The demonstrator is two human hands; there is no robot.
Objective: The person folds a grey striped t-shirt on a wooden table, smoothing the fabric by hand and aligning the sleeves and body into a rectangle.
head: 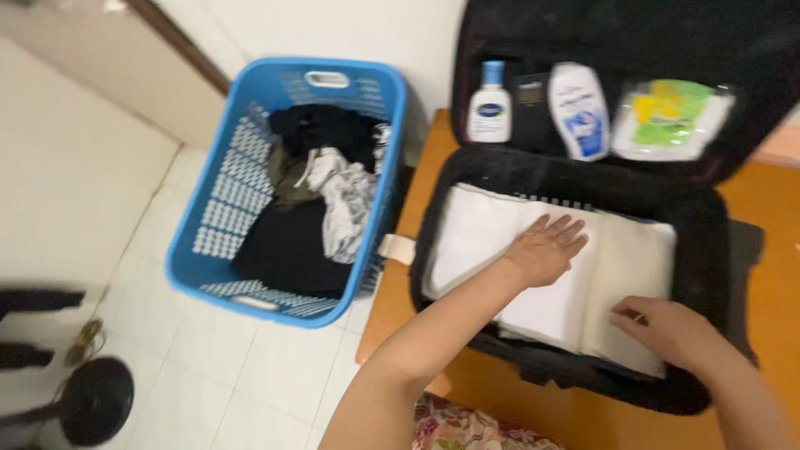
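Folded white cloth [533,275]: lies flat in the lower half of an open black suitcase [708,242], filling most of the compartment from the left wall to near the right wall. It appears to be two folded pieces side by side, or one piece with a fold line down the middle; the picture is too blurred to tell which.

Left hand [546,250]: laid palm down on the middle of the cloth, fingers [565,229] spread and nearly straight, gripping nothing. Judged to be pressing the cloth flat so that it sits level in the case.

Right hand [667,329]: rests on the near right corner of the cloth, fingers curled loosely at its edge. Whether they pinch the fabric or only lie on it cannot be told. The position suggests steadying or tucking that corner.

Suitcase lid: stands open behind, with a pocket holding a white pump bottle [489,104], a small dark box [530,104], a white tube with blue print [581,108] and a green and yellow packet [671,117]. All are upright or flat in a row, kept apart from the cloth below.

The suitcase sits on an orange wooden surface [771,275]. Left of it, on the white tiled floor [108,192], stands a blue laundry basket [250,167] with dark and striped garments heaped inside, close to the surface's edge and within reach.
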